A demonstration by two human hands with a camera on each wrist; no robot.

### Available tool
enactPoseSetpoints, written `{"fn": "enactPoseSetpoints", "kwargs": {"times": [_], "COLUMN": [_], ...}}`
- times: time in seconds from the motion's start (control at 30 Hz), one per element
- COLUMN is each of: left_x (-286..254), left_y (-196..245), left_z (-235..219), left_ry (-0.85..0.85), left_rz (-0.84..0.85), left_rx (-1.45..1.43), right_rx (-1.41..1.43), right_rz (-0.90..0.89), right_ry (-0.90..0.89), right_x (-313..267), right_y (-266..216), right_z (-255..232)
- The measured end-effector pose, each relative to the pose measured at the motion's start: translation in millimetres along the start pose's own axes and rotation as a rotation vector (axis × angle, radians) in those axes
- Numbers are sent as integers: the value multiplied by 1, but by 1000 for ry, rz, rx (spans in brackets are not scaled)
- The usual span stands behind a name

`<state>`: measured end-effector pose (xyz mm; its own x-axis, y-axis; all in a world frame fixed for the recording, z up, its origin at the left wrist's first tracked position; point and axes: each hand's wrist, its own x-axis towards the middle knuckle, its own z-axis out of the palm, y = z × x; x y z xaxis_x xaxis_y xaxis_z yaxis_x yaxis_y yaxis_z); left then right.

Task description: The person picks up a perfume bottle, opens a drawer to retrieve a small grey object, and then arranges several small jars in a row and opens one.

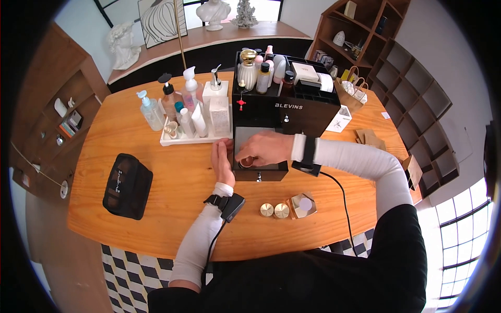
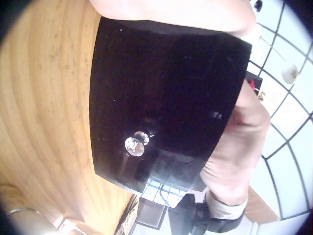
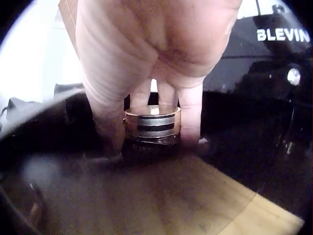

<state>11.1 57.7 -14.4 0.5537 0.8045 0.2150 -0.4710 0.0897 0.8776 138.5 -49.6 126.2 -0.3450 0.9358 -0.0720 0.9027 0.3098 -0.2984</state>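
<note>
The black organizer's lower drawer (image 1: 272,175) is pulled out, its clear knob (image 2: 134,146) facing the front. Inside it, my right hand (image 1: 267,147) pinches a round gold-rimmed jar (image 3: 153,122) between thumb and fingers; the jar stands upright, low in the drawer. My left hand (image 1: 223,162) rests against the drawer's left side with its fingers extended. In the left wrist view, part of the left hand (image 2: 181,13) lies along the edge of the drawer front.
Two gold-lidded jars (image 1: 281,211) and a gold box (image 1: 303,205) stand in front of the drawer. A black pouch (image 1: 127,186) lies at the left. Behind my left hand is a white tray (image 1: 195,140) of bottles. Cosmetics crowd the organizer top (image 1: 313,97).
</note>
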Motion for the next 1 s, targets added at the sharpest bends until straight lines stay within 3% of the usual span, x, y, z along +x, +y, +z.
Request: {"fn": "enactPoseSetpoints", "kwargs": {"times": [0.17,0.2,0.3,0.37,0.4,0.47,0.53,0.63,0.7,0.77,0.83,0.87,0.93,1.0], "left_x": [2,1,-1,-3,-6,-10,-17,-48,-75,-86,-89,-86,-74,-61], "left_y": [-6,-5,-2,8,12,17,26,54,70,74,80,79,73,61], "left_z": [-2,-2,-3,0,0,-10,-21,-30,-29,-35,-24,-18,-6,-2], "left_ry": [25,29,57,129,202,241,278,175,58,-33,-340,-337,-568,-548], "left_rz": [7,18,77,115,145,169,197,212,48,-39,-371,-373,-252,-274], "left_rx": [-22,-1,81,154,226,290,354,268,174,295,351,363,499,441], "right_rx": [-133,-131,-153,-121,-121,-51,-28,-52,-44,9,51,108,171,219], "right_rz": [-56,-51,156,370,369,644,702,746,779,776,768,781,796,788], "right_ry": [467,475,703,770,782,682,642,543,553,590,628,647,673,721], "right_x": [-61,-78,-128,-160,-175,-200,-216,-220,-215,-212,-211,-211,-213,-219], "right_y": [-52,-63,-83,-83,-78,-64,-48,-38,-43,-43,-44,-47,-48,-48], "right_z": [-60,-64,-52,-27,-12,25,60,88,91,97,100,100,103,108]}}
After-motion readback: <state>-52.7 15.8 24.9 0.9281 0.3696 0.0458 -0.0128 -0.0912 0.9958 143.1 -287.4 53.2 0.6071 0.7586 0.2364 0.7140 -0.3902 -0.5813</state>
